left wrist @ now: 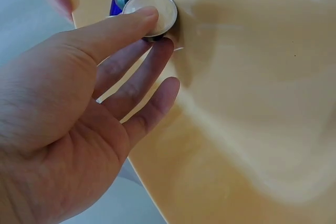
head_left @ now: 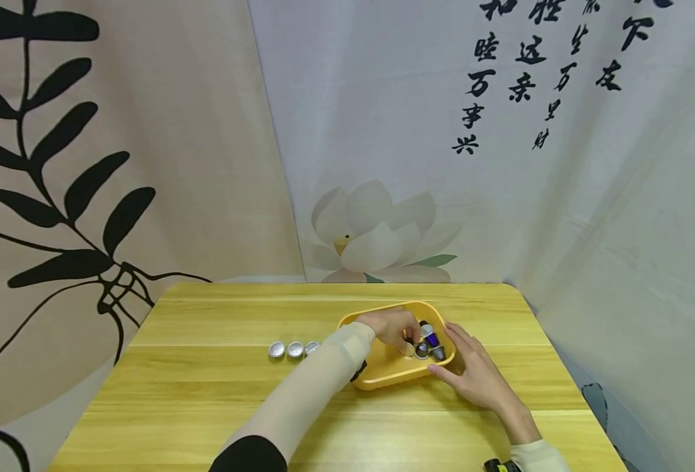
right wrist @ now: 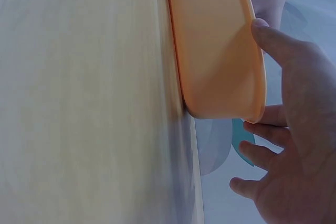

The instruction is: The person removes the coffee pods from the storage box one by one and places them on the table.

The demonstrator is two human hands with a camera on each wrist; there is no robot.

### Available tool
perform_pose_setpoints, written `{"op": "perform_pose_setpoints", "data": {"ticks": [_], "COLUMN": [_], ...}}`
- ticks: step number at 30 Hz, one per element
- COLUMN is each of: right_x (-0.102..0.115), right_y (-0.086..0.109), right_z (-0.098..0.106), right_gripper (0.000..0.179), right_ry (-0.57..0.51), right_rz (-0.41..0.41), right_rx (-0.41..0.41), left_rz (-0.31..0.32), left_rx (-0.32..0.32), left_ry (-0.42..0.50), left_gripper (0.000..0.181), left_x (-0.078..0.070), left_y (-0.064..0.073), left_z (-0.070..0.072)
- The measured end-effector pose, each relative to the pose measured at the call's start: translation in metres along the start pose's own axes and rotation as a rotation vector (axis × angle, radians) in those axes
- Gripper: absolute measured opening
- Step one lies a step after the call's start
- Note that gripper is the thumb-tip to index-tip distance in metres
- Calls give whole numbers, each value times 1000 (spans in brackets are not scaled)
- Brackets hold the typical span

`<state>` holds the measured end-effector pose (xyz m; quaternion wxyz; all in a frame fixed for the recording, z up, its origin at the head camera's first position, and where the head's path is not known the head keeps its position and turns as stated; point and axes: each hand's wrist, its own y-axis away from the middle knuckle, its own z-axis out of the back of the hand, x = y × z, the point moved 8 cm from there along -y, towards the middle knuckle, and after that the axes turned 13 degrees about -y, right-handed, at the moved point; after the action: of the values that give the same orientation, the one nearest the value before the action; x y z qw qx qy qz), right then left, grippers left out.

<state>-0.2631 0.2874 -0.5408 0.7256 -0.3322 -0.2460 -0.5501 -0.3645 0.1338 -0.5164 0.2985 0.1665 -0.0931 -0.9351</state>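
My left hand (head_left: 390, 326) reaches into the yellow plastic basket (head_left: 383, 380). Its thumb lies on the pale round lid of a coffee capsule (left wrist: 164, 18), pinching it against the fingers behind. Close by in the basket are several more capsules, among them a purple one (head_left: 433, 340) and a dark grey one (head_left: 438, 353). At the basket's right end, my right hand (head_left: 478, 373) is spread, thumb and fingertips touching the rim (right wrist: 257, 72). To the left of the basket, silver-topped capsules (head_left: 295, 349) stand in a row on the table, the rightmost partly covered by my left forearm.
The basket sits on a light wooden table (head_left: 206, 406), towards its far edge. Behind the table hangs a printed cloth (head_left: 383, 98) with a flower and dark writing. My left sleeve (head_left: 312, 387) crosses the table in front of the capsule row.
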Motion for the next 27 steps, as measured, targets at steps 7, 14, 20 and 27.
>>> {"op": "perform_pose_setpoints", "data": {"ticks": [7,14,20,27], "right_x": [0,0,1,1], "right_y": [0,1,1,1], "right_z": [0,0,0,0], "right_gripper": [101,101,101,101], "right_ry": [4,2,6,11], "right_rz": [-3,-9,-5,-6], "right_rx": [0,2,6,3], "left_rz": [-31,-41,-99,-147], "left_rx": [-27,-56,-97,-150], "left_ry": [5,-15,37,136], "left_gripper": [19,26,27,26], "left_x": [0,-1,-1,1], "left_y": [2,13,25,47], "left_z": [5,16,25,35]}}
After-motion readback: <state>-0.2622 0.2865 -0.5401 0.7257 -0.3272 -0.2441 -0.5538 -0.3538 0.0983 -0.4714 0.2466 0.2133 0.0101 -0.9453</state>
